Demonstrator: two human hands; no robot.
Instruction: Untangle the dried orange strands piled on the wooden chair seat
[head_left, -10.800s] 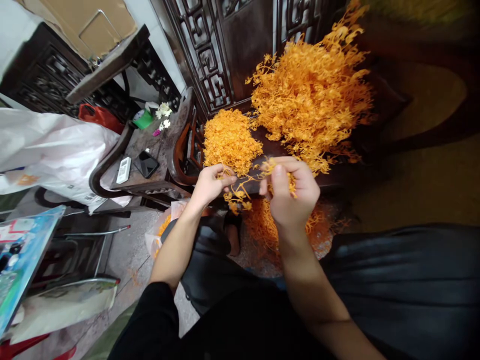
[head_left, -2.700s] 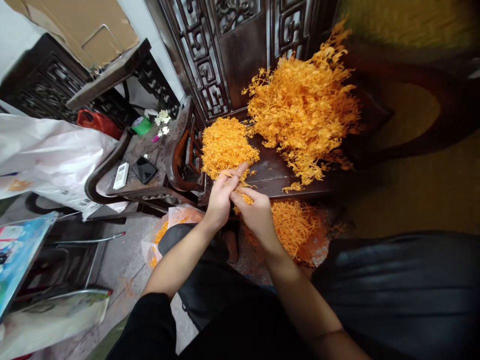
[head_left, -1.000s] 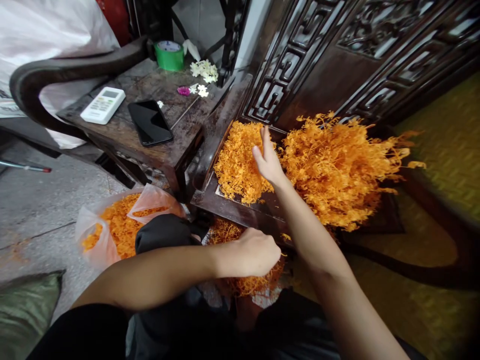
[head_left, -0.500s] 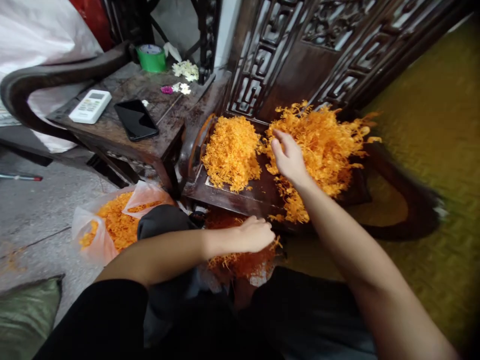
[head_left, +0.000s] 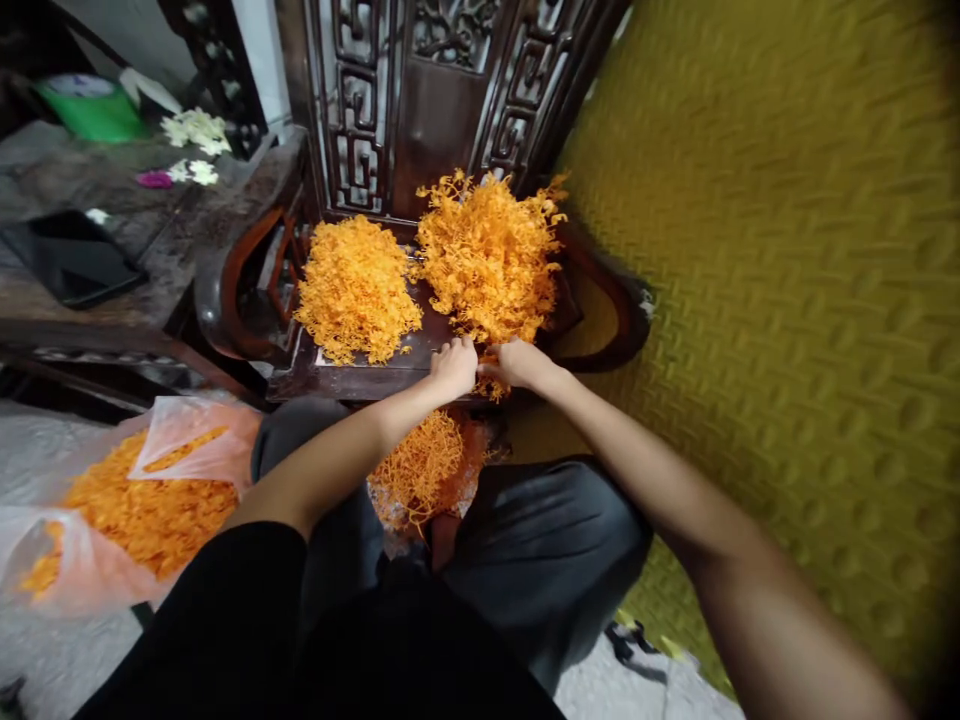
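Note:
At the front of the dark wooden chair seat (head_left: 433,322), my two hands come almost together. My right hand (head_left: 521,362) is closed, with a bit of orange flower sprig showing at its fingertips. Just beside it, my left hand (head_left: 455,368) has its fingers curled; what they hold, if anything, is hidden. Behind my hands stands the larger, fluffy heap of orange flower sprigs (head_left: 491,255). A more compact orange heap (head_left: 358,290) lies to its left. Below, between my knees, a clear plastic bag holds a tangle of thin orange stems (head_left: 424,460).
On the floor at left, a plastic bag (head_left: 176,440) holds loose orange petals. The wooden side table (head_left: 37,320) carries a black phone (head_left: 71,258), green tape (head_left: 94,110) and white flowers (head_left: 196,130). A textured yellow-green surface (head_left: 780,250) borders the chair on the right.
My left hand has risen from above the stem bag to the seat's front. My right hand has drawn back from the larger heap to meet it. The view has swung right.

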